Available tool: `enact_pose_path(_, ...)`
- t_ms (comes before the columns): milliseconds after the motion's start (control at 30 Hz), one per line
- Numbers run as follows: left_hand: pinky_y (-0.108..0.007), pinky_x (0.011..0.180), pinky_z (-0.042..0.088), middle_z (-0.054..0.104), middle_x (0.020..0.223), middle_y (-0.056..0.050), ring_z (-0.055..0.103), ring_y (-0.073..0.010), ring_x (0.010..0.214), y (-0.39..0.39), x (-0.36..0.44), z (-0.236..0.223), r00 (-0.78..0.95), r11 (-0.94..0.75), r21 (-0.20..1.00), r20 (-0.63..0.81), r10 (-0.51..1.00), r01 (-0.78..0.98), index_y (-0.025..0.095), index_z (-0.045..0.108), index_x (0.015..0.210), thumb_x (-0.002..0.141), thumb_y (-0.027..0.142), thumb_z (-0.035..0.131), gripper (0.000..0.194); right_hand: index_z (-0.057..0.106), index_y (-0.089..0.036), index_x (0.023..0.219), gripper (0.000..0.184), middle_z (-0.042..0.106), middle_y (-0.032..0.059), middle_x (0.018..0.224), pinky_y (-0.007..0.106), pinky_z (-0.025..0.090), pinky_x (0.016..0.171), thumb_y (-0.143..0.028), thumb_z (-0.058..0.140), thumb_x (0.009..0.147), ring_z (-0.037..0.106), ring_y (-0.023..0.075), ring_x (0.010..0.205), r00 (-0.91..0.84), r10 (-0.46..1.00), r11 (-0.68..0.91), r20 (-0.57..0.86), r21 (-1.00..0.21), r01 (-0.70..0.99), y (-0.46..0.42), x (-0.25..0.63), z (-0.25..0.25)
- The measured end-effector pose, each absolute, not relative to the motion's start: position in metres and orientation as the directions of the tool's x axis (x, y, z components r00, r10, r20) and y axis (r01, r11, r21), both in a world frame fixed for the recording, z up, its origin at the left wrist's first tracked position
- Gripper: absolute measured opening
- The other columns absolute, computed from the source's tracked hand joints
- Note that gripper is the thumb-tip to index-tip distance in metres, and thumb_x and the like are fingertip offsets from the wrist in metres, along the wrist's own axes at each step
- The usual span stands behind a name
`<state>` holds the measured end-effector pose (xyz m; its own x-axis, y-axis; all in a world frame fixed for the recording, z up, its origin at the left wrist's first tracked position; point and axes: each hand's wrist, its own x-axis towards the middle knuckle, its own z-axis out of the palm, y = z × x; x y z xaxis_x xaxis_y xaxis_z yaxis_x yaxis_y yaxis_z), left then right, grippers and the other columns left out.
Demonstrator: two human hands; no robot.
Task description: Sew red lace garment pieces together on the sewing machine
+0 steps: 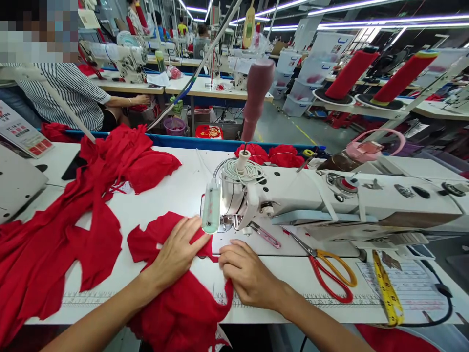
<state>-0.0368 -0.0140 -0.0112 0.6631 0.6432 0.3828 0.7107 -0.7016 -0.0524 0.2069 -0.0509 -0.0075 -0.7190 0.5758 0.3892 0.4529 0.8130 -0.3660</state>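
Just beyond ruler numerals [221,301], flat left hand [179,252] presses red cloth [183,308], right hand [249,276] pinching it.

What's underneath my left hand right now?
Your left hand lies on red fabric, which shows on both sides of it. White tabletop is visible beyond, but whatever is directly beneath the fabric there is covered.

The single view sits up on the worker's head there, looking forward and down along both forearms [110,312], so the left hand [178,249] and right hand [252,276] fall close in, below centre. Past the sewing machine [293,186] it reaches deep across the workshop floor [282,132], up to the strip lights [395,21]
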Motion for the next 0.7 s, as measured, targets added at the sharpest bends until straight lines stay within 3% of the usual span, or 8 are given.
enact_pose_path(67,-0.041,0.102,0.047,0.059,0.134,-0.013,0.053,-0.0235,0.126,-0.012,-0.032,-0.017,0.720,-0.786,0.043,0.375,0.584,0.616,0.016,0.054,0.134,0.097,0.003,0.030,0.046,0.052,-0.020,0.083,0.022,0.064,0.0042,0.092,0.039,0.043,0.090,-0.002,0.041,0.074,0.054,0.0184,0.093,-0.710,0.570,0.814,0.413,-0.401,0.420,-0.049,0.209,-0.010)
enact_pose_path(167,-0.040,0.097,0.052,0.063,0.128,-0.014,0.059,-0.0237,0.117,-0.010,-0.027,-0.022,0.706,-0.788,0.135,0.373,0.602,0.600,0.013,0.052,0.133,0.101,0.014,0.033,0.037,0.051,-0.019,0.080,0.021,0.062,0.0039,0.085,0.036,0.042,0.078,-0.002,0.040,0.073,0.051,0.0182,0.084,-0.676,0.584,0.803,0.450,-0.444,0.398,-0.049,0.209,-0.012)
enact_pose_path(300,-0.043,0.090,0.055,0.061,0.131,-0.015,0.060,-0.0284,0.114,-0.010,-0.023,-0.023,0.704,-0.768,0.151,0.321,0.633,0.622,0.014,0.055,0.129,0.102,0.024,0.039,0.033,0.049,-0.020,0.078,0.021,0.060,0.0028,0.081,0.036,0.041,0.077,-0.002,0.039,0.075,0.051,0.0181,0.083,-0.620,0.610,0.787,0.493,-0.471,0.399,-0.048,0.213,-0.011)
enact_pose_path(433,-0.050,0.095,0.053,0.065,0.124,-0.014,0.057,-0.0315,0.119,-0.010,-0.014,-0.020,0.734,-0.783,0.130,0.281,0.618,0.609,0.015,0.056,0.128,0.102,0.025,0.041,0.032,0.049,-0.020,0.076,0.021,0.060,0.0024,0.081,0.036,0.039,0.079,-0.002,0.039,0.076,0.051,0.0178,0.082,-0.584,0.633,0.773,0.509,-0.462,0.435,-0.045,0.217,-0.009)
enact_pose_path(700,-0.056,0.098,0.051,0.066,0.117,-0.013,0.061,-0.0286,0.108,-0.007,-0.001,-0.017,0.661,-0.705,0.181,0.252,0.707,0.686,0.016,0.055,0.133,0.102,0.026,0.041,0.035,0.049,-0.019,0.076,0.022,0.059,0.0038,0.085,0.035,0.037,0.075,0.000,0.040,0.076,0.050,0.0178,0.080,-0.559,0.643,0.764,0.524,-0.387,0.516,-0.041,0.222,-0.010)
